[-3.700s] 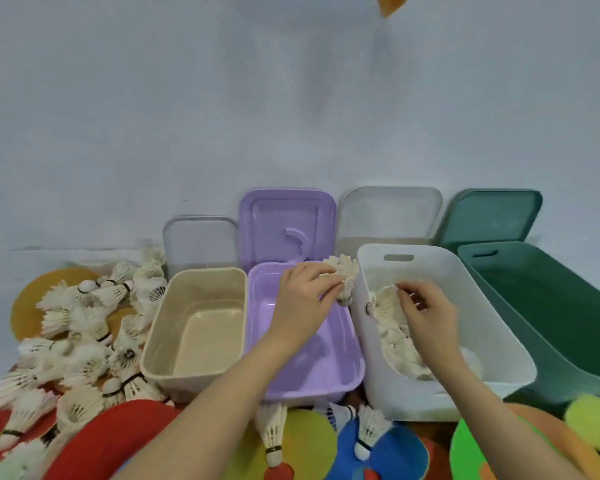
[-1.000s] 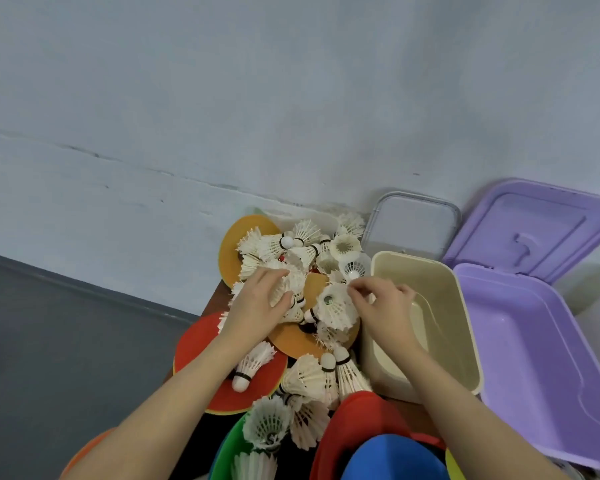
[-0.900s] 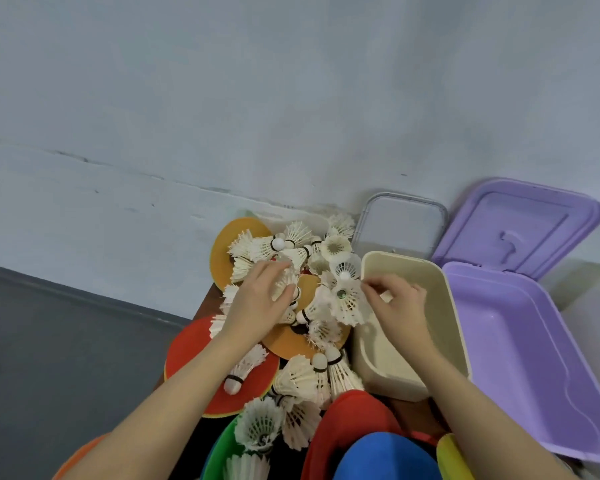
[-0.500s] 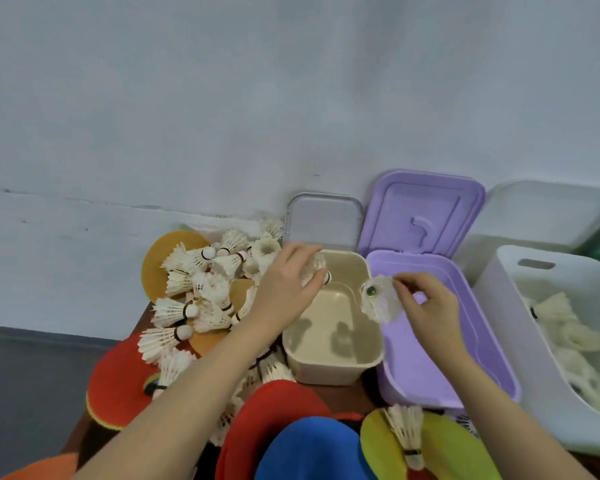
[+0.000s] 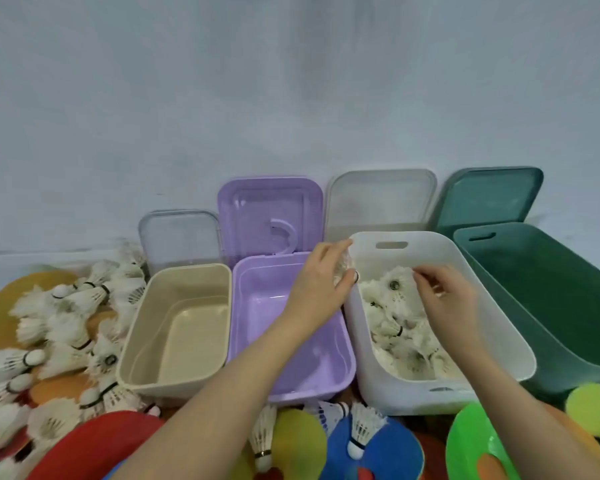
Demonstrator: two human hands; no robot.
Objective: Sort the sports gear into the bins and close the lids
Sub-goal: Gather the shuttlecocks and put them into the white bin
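Nearest lay coloured discs [image 5: 300, 441] and loose shuttlecocks [image 5: 66, 327]. Over the white bin's [image 5: 378, 382] left rim the left hand [image 5: 321, 285] curled round a shuttlecock [image 5: 343, 270]; the right hand [image 5: 445, 299] hovered, fingers loosely bent, just above the heap of shuttlecocks [image 5: 400, 334] inside. Lids [image 5: 269, 216] leaned behind.
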